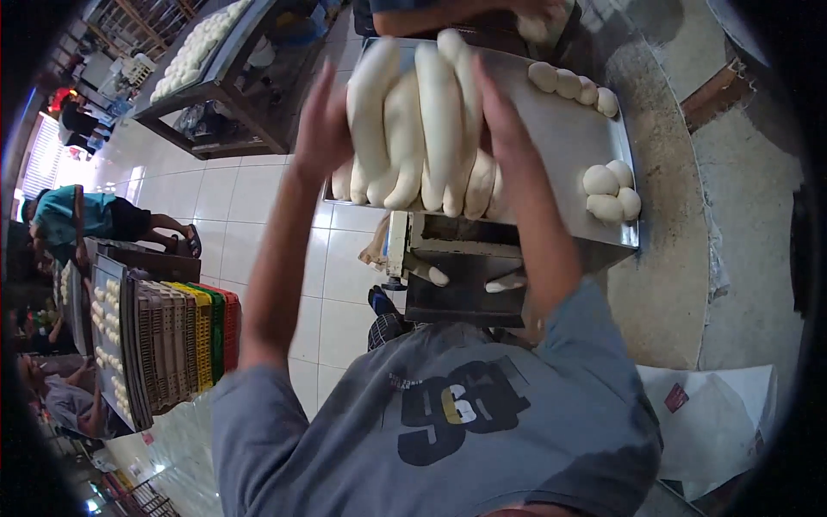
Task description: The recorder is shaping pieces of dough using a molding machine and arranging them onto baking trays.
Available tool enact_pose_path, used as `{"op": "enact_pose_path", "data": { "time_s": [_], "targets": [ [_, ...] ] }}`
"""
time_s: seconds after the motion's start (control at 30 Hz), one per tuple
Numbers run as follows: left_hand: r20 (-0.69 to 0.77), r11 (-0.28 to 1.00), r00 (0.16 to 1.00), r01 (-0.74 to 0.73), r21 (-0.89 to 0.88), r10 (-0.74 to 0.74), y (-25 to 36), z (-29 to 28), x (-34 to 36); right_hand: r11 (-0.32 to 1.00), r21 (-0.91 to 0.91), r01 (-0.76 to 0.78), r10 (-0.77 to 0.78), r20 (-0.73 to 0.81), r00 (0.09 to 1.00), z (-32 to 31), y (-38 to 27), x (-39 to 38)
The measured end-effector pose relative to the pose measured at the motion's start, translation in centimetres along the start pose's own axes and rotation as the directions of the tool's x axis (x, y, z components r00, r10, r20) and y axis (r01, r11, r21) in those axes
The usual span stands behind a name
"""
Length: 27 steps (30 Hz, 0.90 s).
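Note:
Between my two raised hands is a bunch of several long, pale dough rolls (439, 121), side by side and slightly blurred. My left hand (323, 129) presses the bunch from the left, its fingers pointing away from me. On the other side, my right hand (504, 121) presses in the same way. Beneath the bunch, more dough pieces (479, 185) lie along the near edge of a metal-topped table (573, 142); the held rolls partly hide them. Dough balls (612, 189) sit in a cluster at the table's right, and a row of others (573, 84) lies at its far right.
Just below the table edge, a dark machine part (465, 297) holds two dough pieces (506, 282). Another person's arm (439, 15) is across the table. At left stand a dough-laden table (245, 82), stacked crates (194, 332) and other people. White sheeting (711, 422) lies lower right.

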<state>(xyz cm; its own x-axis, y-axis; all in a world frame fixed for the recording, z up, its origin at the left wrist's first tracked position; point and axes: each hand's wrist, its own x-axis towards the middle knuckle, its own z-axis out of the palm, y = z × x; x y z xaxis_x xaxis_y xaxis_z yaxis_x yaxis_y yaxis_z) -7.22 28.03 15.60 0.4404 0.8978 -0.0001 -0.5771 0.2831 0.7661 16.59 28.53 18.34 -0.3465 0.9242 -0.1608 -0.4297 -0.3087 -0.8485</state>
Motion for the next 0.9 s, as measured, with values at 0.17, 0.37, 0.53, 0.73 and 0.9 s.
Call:
{"op": "enact_pose_path", "data": {
  "time_s": [0.17,0.37,0.53,0.73,0.9],
  "targets": [
    [-0.537,0.763,0.566,-0.301,0.572,0.626,3.5,-0.3,5.3,0.868,-0.339,0.362,-0.495,-0.538,0.682,-8.0,1.2,4.3],
    [-0.346,0.741,0.873,-0.026,0.671,0.344,-12.4,2.7,-9.9,0.769,-0.636,0.066,-0.415,-0.417,0.808,-10.9,17.5,-16.4],
    [0.017,0.197,0.978,0.025,0.980,-0.209,-27.9,0.2,-12.6,0.539,-0.653,-0.532,0.265,-0.468,0.843,-21.4,35.1,-31.8],
    [0.075,-0.510,0.967,-0.193,0.838,-0.242,-38.3,-5.4,-10.9,0.594,-0.565,-0.573,0.250,-0.548,0.799,-21.5,29.6,-28.6],
    [-0.070,-0.696,0.912,-0.257,0.670,-0.404,-41.3,-8.1,-9.1,0.149,-0.844,-0.515,0.012,-0.519,0.854,-24.0,29.1,-26.5]
  ]
}}
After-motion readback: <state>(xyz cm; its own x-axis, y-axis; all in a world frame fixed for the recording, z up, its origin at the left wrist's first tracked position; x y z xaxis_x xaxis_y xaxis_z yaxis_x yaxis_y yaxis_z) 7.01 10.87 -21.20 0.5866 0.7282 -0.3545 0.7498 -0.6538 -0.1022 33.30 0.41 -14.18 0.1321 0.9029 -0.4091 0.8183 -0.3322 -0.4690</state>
